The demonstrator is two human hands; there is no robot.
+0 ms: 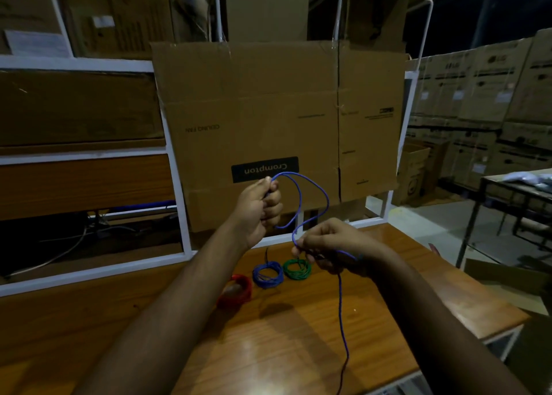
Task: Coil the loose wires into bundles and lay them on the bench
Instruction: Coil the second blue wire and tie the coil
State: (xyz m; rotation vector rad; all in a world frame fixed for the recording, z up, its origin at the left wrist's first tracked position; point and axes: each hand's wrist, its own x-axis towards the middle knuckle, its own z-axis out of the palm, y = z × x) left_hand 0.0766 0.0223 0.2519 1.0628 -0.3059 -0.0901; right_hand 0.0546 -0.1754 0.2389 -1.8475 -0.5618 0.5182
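A loose blue wire (pixel 313 191) is held above the wooden bench (pixel 298 335): it is gripped in the curled fingers of the left hand (pixel 257 206) and pinched by the right hand (pixel 331 245), its tail running off the near edge of the frame. The red bundle (pixel 236 290) is partly hidden behind the left forearm; blue (pixel 268 274) and green (pixel 297 269) bundles lie beside it. "Crompton" and "CEILING FAN" are read upside down on the flattened cardboard box (pixel 268 110).
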